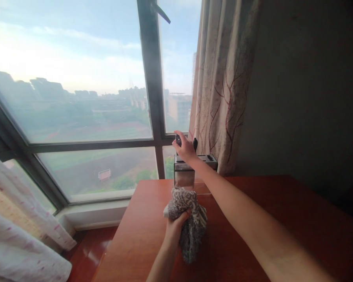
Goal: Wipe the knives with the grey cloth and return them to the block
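Bunched up in my left hand is a fuzzy grey-and-white cloth, its lower end hanging over the table. My thumb presses into the folds. Farther out, my right hand has its fingers closed around a black handle that rises from a box-shaped holder with clear sides and a dark slotted top. The holder looks like a knife block, though what the handle belongs to is hidden. Another black handle stands up just right of my right hand. The cloth is in front of the holder's lower part.
The holder stands at the far edge of a reddish-brown wooden table. Behind it are a large window with a dark frame and a patterned curtain. A pale curtain hangs at the lower left, beside the window sill.
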Action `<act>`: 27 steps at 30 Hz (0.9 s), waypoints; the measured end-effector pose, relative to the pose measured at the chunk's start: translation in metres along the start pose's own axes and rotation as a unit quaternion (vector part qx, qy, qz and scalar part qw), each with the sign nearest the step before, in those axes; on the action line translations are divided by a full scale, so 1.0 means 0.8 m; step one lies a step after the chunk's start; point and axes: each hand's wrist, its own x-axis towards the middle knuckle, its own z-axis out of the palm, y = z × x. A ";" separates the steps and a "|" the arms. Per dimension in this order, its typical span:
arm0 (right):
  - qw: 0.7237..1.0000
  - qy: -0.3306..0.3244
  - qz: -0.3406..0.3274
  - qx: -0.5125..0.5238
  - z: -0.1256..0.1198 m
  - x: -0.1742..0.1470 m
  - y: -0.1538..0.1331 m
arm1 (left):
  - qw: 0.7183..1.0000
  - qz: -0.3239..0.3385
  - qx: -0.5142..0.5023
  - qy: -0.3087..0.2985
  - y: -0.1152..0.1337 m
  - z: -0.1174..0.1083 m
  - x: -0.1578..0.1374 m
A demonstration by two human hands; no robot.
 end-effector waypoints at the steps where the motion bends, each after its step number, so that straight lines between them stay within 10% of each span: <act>1: 1.000 0.001 0.003 0.000 0.003 -0.006 0.002 | 1.000 0.003 0.000 0.000 0.001 0.001 -0.002; 18: 0.999 0.012 0.044 -0.029 -0.005 -0.057 0.002 | 0.996 -0.060 -0.071 0.011 0.014 0.006 -0.009; 27: 0.994 0.007 0.072 0.077 -0.062 -0.190 -0.006 | 0.976 -0.161 -0.136 -0.056 0.012 0.000 -0.009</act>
